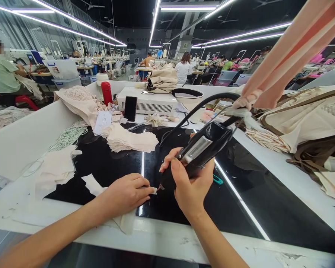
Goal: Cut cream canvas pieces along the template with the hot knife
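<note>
My right hand (191, 190) is wrapped round a black corded hand tool (216, 139) with a silver lever along its side; I cannot make out its exact kind. The tool's front end points down and left, close to my left fingertips. My left hand (125, 195) lies low over the black mat (184, 208), its fingers closed on a pale beige fabric piece (125, 222). Most of that piece is hidden under the palm, with a small corner showing past the fingertips. Beside my left wrist lies another cut fabric piece (93, 185).
Stacked fabric pieces (130, 138) lie behind my hands, more pieces (58, 163) to the left. Pink cloth strips (290, 63) suspend the tool from above. A phone (130, 108), a red bottle (106, 93) and a white box (147, 101) stand at the back. Garments (315, 115) fill the right side.
</note>
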`<state>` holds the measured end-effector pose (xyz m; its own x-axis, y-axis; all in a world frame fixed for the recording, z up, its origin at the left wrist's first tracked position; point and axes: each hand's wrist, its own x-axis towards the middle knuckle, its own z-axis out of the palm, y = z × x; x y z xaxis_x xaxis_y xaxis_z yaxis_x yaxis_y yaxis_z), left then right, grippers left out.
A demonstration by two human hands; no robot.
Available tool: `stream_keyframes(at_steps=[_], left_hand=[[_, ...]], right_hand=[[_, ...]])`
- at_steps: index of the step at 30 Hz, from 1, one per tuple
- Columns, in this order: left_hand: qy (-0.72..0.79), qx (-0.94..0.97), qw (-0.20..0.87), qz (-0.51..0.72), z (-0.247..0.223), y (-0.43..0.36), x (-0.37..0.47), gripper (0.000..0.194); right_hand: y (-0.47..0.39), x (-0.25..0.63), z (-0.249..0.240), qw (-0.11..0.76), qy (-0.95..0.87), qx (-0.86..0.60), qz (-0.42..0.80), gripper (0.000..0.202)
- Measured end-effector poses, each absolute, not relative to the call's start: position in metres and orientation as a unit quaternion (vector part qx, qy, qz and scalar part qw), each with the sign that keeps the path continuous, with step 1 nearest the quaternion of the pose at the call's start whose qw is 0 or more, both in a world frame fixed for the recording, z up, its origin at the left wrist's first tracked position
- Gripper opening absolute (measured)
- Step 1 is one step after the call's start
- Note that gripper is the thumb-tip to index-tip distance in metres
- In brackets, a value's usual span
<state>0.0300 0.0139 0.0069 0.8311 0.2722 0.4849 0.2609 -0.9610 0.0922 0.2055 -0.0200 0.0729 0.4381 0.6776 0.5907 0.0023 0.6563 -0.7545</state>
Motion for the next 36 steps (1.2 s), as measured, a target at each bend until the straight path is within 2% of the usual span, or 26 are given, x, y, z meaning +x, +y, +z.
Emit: stream_keyframes(at_steps=[4, 15, 36], left_hand=[[0.139, 0.955, 0.039, 0.259, 0.01, 0.014, 0.024, 0.02], [0.148, 0.947, 0.019, 0.286, 0.015, 0.003, 0.015, 0.022], [0.165, 0.944, 0.005, 0.285, 0.001, 0.003, 0.021, 0.022]], right_hand=[[-0.022, 0.207, 0.074, 0.773, -0.481, -0.351, 0.218, 0.034], [-0.024, 0.21, 0.074, 0.775, -0.491, -0.338, 0.209, 0.039], [-0.009, 0.191, 0.071, 0.774, -0.486, -0.334, 0.23, 0.036]])
